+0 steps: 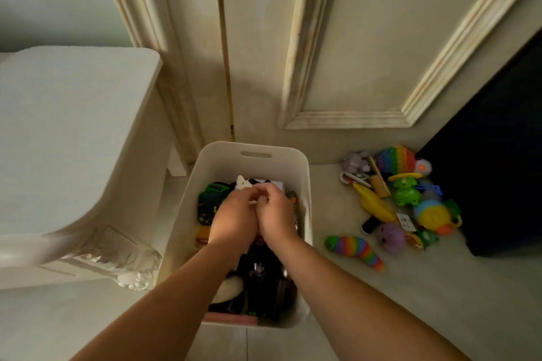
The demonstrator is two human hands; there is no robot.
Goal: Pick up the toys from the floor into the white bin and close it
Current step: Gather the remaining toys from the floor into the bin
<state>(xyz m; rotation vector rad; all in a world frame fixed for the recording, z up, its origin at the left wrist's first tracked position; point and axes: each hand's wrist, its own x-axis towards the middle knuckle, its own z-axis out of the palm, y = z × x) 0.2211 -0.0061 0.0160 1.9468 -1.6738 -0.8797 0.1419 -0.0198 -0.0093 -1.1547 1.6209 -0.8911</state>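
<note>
Both forearms reach out from under the camera, the left forearm (164, 302) and the right forearm (352, 293) converging over the open top of the white bin (223, 161). At their ends the left hand (234, 217) and the right hand (277, 214) meet knuckle to knuckle. The fingers (252, 195) of both curl in toward one another. A small pale scrap shows between them, but I cannot tell whether either hand truly holds it, or what it is. Directly under the fingers the bin already holds plenty: a white cat-faced toy (243, 182), a green blocky piece (215, 189), and dark shapes nearer me. Going outward, I find the one relation that the coming move turns on. The toys (404, 199) not yet gathered all lie on the floor (381, 302) to the right of the bin, with none to its left, so I judge the right hand the nearer one for the next pick. Closest to the bin is the rainbow worm (355, 250), apart from its wall, its long axis slanting from far-left to near-right. A grasp across its middle looks the sensible one to me. Beyond it lie a yellow banana (377, 205), a green frog (406, 189) and a rainbow pop toy (396, 160), heaped close beside a dark panel (498, 155). No lid shows anywhere in view.
</note>
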